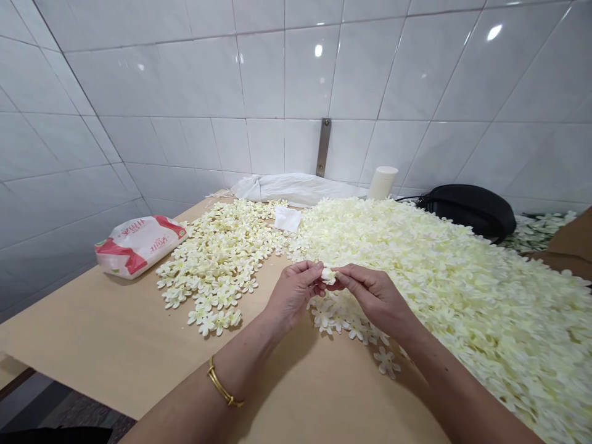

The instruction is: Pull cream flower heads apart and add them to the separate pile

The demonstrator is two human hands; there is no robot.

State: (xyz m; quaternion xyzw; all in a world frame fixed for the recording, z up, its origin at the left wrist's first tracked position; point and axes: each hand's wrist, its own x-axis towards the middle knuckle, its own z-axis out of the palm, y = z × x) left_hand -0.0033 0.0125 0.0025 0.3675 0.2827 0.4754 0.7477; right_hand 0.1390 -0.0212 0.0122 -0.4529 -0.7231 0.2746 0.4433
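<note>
My left hand [293, 293] and my right hand [372, 296] meet over the table, both pinching one small cream artificial flower [328, 275] between their fingertips. A gold bangle [222, 385] sits on my left wrist. Just under my hands lies a little cluster of loose flowers [345, 317]. To the right spreads a huge heap of the same cream flowers [462, 277]. To the left lies a thinner spread of flat flowers with yellow centres [217, 265].
A tan wooden table [115, 333] stands in a white-tiled corner. A red-and-white tissue pack [139, 243] lies at the left. White cloth bag [296, 185], white cylinder [383, 182] and a black bag [467, 209] sit by the wall. A white paper scrap [287, 218] lies among flowers.
</note>
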